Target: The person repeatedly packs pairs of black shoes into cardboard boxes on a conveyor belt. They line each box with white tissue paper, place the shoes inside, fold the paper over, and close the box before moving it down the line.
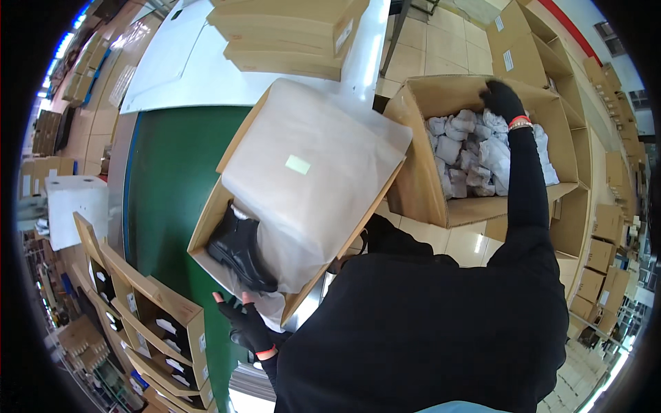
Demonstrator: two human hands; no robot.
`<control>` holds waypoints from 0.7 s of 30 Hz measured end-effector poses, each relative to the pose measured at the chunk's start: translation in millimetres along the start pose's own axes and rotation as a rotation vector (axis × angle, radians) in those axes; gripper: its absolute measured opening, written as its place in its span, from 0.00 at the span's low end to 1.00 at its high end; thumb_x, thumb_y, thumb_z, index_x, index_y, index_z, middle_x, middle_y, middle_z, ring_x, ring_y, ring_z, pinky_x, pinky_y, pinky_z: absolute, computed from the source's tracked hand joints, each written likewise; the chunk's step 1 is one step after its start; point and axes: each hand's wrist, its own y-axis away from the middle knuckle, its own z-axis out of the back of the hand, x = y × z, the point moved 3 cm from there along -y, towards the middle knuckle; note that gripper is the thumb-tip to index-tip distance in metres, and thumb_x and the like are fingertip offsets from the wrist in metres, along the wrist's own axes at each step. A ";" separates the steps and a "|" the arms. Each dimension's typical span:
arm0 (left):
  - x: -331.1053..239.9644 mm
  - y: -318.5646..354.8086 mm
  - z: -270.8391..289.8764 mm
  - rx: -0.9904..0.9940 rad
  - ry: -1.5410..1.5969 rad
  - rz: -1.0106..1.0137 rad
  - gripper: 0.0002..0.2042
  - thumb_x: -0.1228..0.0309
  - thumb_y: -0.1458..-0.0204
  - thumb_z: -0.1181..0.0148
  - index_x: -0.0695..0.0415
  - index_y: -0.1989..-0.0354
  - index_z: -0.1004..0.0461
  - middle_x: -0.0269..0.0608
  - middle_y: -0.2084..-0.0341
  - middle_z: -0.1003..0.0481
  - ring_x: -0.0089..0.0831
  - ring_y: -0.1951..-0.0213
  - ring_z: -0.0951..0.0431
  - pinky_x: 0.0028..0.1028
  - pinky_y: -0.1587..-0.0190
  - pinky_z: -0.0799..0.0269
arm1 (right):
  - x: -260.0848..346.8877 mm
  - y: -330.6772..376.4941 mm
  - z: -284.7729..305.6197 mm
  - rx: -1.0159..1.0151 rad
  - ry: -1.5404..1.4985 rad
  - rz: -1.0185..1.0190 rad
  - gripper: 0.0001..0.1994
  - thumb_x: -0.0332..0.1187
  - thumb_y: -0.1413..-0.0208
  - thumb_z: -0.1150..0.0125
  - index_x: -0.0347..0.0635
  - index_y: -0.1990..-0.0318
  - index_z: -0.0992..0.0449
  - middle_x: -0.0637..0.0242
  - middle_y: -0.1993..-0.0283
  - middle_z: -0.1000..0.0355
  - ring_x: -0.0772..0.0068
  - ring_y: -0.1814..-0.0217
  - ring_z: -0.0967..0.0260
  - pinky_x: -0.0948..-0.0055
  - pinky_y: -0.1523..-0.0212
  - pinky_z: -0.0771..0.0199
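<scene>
One boot point(241, 249), just above left hand point(249, 325)

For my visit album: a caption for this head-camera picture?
Right hand reaches into a carton of paper wads; left hand rests by a shoebox holding a black boot.

From my feed, the green desk point(172, 179) has an open shoebox point(206, 230) on it; a big carton point(420, 186) sits on the tiled floor point(441, 48).

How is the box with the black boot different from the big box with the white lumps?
The shoe box is shallow and lies on the green belt; the big carton is deep and stands on the tiled floor. The shoe box holds a black boot under white tissue paper; the big carton holds many white wads, where the right hand reaches. Both are open brown cardboard.
</scene>
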 end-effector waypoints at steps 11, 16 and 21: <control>-122.2 -20.7 -57.9 0.041 0.058 -0.270 0.24 0.77 0.48 0.43 0.63 0.40 0.37 0.43 0.53 0.31 0.34 0.55 0.30 0.29 0.53 0.33 | -74.7 0.8 -263.2 -0.078 0.467 -0.033 0.18 0.34 0.50 0.48 0.47 0.49 0.28 0.57 0.59 0.27 0.55 0.60 0.27 0.56 0.63 0.26; -102.2 -28.6 -63.0 0.110 0.187 -0.182 0.23 0.78 0.48 0.44 0.61 0.41 0.35 0.37 0.63 0.31 0.26 0.64 0.30 0.25 0.58 0.33 | -159.8 0.3 -227.4 -0.430 0.046 0.146 0.18 0.40 0.52 0.40 0.37 0.57 0.23 0.50 0.58 0.25 0.48 0.53 0.28 0.56 0.51 0.31; -119.9 -20.6 -41.9 0.002 0.385 -0.174 0.21 0.76 0.43 0.47 0.64 0.40 0.37 0.31 0.69 0.29 0.19 0.69 0.33 0.19 0.64 0.36 | -18.4 24.1 19.7 -0.101 -0.963 -0.117 0.19 0.33 0.43 0.42 0.31 0.46 0.30 0.67 0.51 0.27 0.76 0.49 0.34 0.74 0.47 0.35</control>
